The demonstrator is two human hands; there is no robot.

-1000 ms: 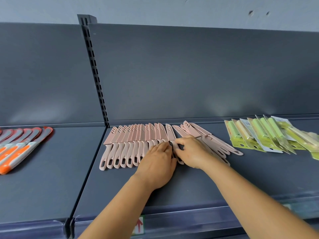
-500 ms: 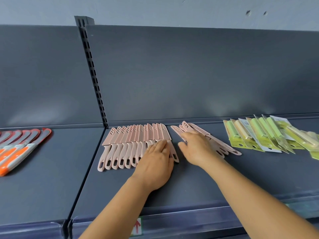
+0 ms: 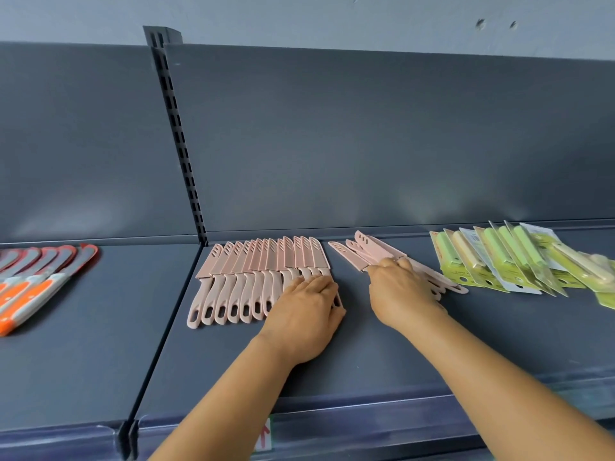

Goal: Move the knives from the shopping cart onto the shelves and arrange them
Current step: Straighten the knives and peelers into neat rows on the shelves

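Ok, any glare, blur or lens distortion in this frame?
Head view: soft glare patches on the shelf back panel; wide-angle bending bows the shelf lines; the green packaged knives blur toward the right edge; the pink knives and both hands look sharp.

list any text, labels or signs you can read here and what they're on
No words can be read.
Green packs: printed cards and white labels, too blurred to read.
Shelf-edge strip: a tag with a red arrow mark, no legible lettering.
Pink knives and orange knives: no visible print.
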